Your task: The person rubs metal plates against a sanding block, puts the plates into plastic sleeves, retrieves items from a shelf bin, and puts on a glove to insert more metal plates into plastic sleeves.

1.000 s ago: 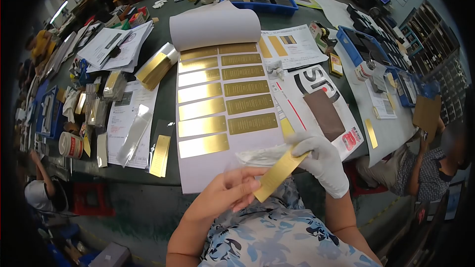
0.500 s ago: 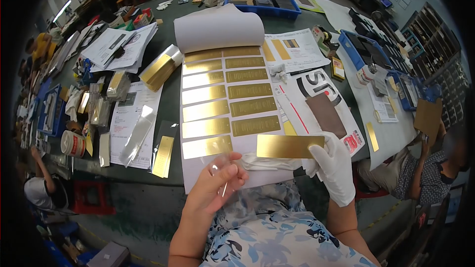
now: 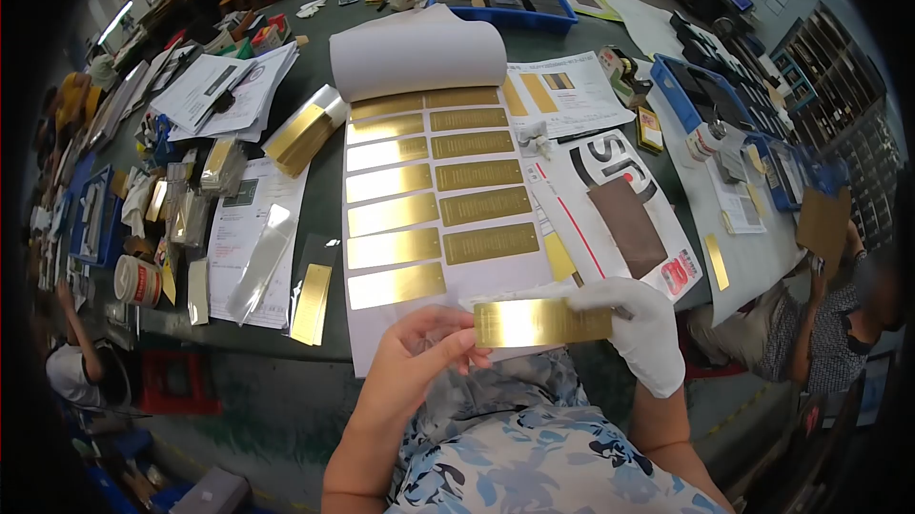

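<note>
A gold metal plate (image 3: 534, 323) with faint markings is held level in front of my body. My right hand (image 3: 637, 333), in a white glove, grips its right end, with the gloved fingers over the top edge. Bare, my left hand (image 3: 424, 350) pinches at the left end, its thumb and fingers at the plate's edge. Clear film in this hand cannot be made out now. Just beyond lies a white backing sheet (image 3: 391, 328) with two columns of gold plates (image 3: 396, 285); its far end is rolled over. White cloth is partly hidden behind the held plate.
Plastic-wrapped gold plates (image 3: 303, 138), papers (image 3: 229, 85) and a clear sleeve (image 3: 262, 262) lie left. To the right are a printed bag (image 3: 610, 200) with a brown plate (image 3: 627, 223) and blue trays (image 3: 701, 100). Another person (image 3: 839, 323) sits at right.
The plate has moved down and left, and its face now shows markings. My left hand, earlier holding clear film apart from it, has come to the plate's left end.
</note>
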Demonstrator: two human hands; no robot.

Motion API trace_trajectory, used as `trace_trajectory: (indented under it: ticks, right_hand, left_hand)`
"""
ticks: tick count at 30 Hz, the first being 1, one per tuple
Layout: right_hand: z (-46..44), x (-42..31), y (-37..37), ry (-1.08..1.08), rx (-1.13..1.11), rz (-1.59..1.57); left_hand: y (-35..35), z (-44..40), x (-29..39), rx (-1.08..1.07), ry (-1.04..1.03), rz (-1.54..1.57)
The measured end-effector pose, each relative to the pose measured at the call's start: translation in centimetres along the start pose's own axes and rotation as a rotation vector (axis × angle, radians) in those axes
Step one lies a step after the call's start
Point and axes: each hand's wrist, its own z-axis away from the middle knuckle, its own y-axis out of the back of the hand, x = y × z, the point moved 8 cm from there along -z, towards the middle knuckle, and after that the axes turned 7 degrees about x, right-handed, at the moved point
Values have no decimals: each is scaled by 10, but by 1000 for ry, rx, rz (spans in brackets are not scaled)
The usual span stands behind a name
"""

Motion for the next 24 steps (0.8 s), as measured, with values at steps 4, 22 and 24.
trace_trajectory:
  ticks: [4,22,24]
  right_hand:
    - [-5,2,11,-73,188,177]
    - [5,0,27,-248,397,-348]
    - [5,-13,34,-123,421,-392]
  left_hand:
    - [3,0,2,79,-67,-7]
    - [3,2,8,72,-92,-209]
    - [-2,0,2,0,-42,-186]
